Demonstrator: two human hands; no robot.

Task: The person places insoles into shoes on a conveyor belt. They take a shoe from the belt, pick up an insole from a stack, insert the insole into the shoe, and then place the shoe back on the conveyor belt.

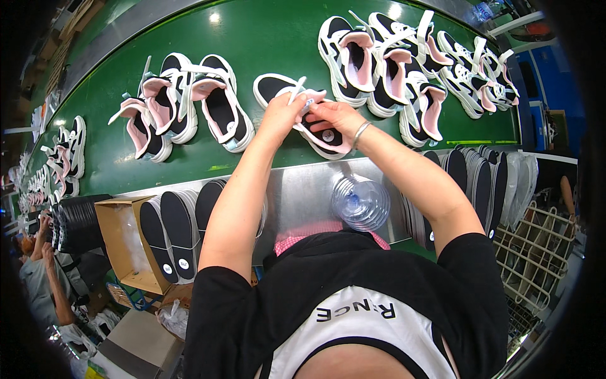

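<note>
A black, white and pink sneaker (270,87) lies on the green bench in front of me, toe pointing far left and heel near right. My left hand (285,116) is closed on its pink padded tongue (314,96), close to the white laces. From the other side my right hand (339,121), with a bangle at the wrist, pinches the tongue's edge. Its lower fingers reach over the shoe opening, where a round white sticker (328,135) shows on the dark insole. The fingertips partly hide what lies between them.
Similar sneakers stand in groups to the left (222,114) and right (350,63). Along the bench's near metal ledge are stacked dark insoles (177,221), a cardboard box (120,243) and a clear plastic container (361,202). A wire rack (533,252) stands right; another person's arm (55,284) shows far left.
</note>
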